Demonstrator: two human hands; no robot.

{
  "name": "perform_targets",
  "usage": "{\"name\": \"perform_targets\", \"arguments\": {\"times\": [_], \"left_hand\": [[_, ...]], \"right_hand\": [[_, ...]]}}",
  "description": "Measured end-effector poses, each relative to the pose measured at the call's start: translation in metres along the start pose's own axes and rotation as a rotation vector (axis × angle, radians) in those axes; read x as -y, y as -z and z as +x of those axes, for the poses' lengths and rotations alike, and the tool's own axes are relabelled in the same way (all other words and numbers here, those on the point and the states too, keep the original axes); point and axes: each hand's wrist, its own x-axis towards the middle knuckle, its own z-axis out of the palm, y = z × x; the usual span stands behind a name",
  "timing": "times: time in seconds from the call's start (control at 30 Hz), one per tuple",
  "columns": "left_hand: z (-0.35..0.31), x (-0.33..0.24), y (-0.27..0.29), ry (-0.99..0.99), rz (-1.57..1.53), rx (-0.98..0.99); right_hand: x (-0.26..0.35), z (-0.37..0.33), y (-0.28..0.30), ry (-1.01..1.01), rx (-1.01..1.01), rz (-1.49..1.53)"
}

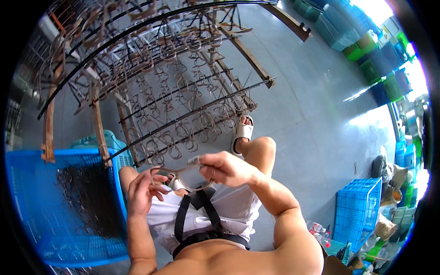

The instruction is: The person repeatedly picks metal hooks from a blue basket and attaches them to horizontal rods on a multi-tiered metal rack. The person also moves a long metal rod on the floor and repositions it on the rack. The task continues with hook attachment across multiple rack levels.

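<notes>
Strap (176, 170), brown and looped, is in front of the rack (197, 109), between both hands. The right hand (225, 169) has its grip closed on the strap. The left hand (144, 189) has its fingertips at the loop's other end; I cannot tell whether that grip is tight. Many similar loops (172, 146) hang from the rack. A big blue basket (39, 206) is left of the rack, on the person's side, with dark strands (91, 199) inside. Right of the rack, across the floor (316, 105), stacked bins (339, 32) stand well apart from it.
</notes>
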Motion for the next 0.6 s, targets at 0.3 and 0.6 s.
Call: {"name": "perform_targets", "arguments": {"times": [0.3,0.6], "left_hand": [[-0.024,0.148,0.352,0.517,1.386,-1.154],[-0.046,0.18,0.371,0.757,0.981,-1.161]], "right_hand": [[-0.058,-0.017,0.17,0.443,-1.355,0.618],[-0.107,0.026,0.164,0.296,-1.2,0.585]]}}
